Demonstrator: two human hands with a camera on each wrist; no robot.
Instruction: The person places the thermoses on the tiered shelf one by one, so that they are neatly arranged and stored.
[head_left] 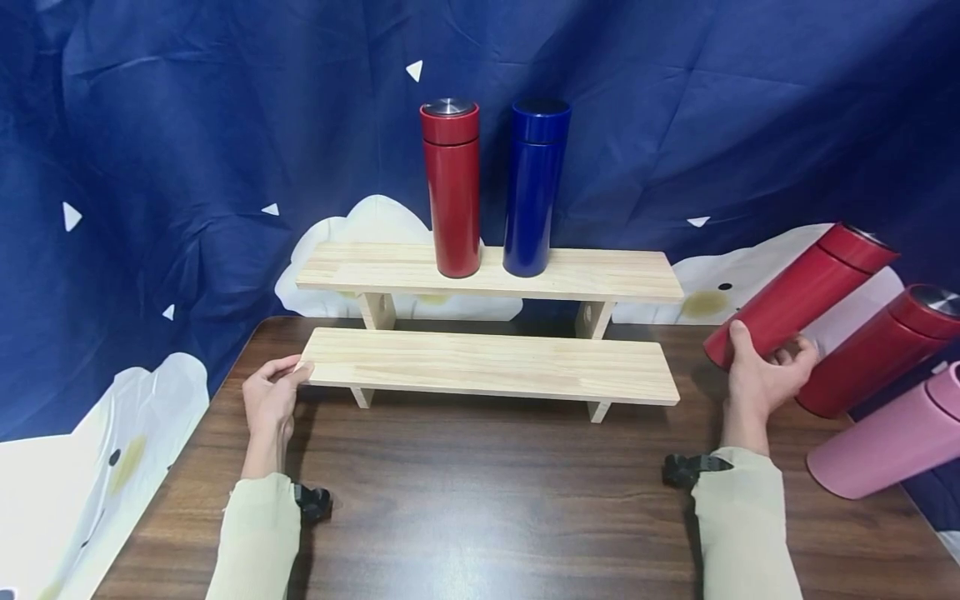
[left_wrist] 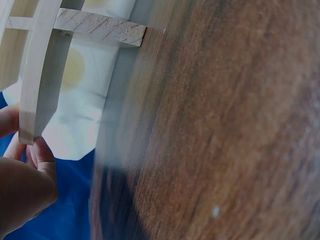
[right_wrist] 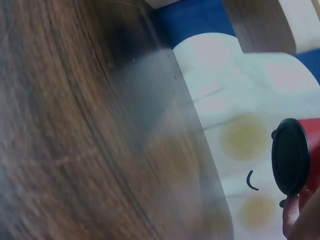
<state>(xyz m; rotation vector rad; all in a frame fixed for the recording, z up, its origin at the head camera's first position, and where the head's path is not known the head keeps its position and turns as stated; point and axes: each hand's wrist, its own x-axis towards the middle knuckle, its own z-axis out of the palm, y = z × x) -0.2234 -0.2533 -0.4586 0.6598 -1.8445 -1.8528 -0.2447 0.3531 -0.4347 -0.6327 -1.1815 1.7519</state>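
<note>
Gripping one of three red bottles (head_left: 800, 292), right hand (head_left: 761, 379); pinching one board (head_left: 487, 364), left hand (head_left: 270, 400)

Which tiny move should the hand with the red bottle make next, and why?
I'd say the right hand could move the held red bottle left, over the lower shelf: its base is off the table, the upper shelf bears another red bottle and a blue bottle, and the left hand grips the lower shelf's end, perhaps steadying it.
</note>
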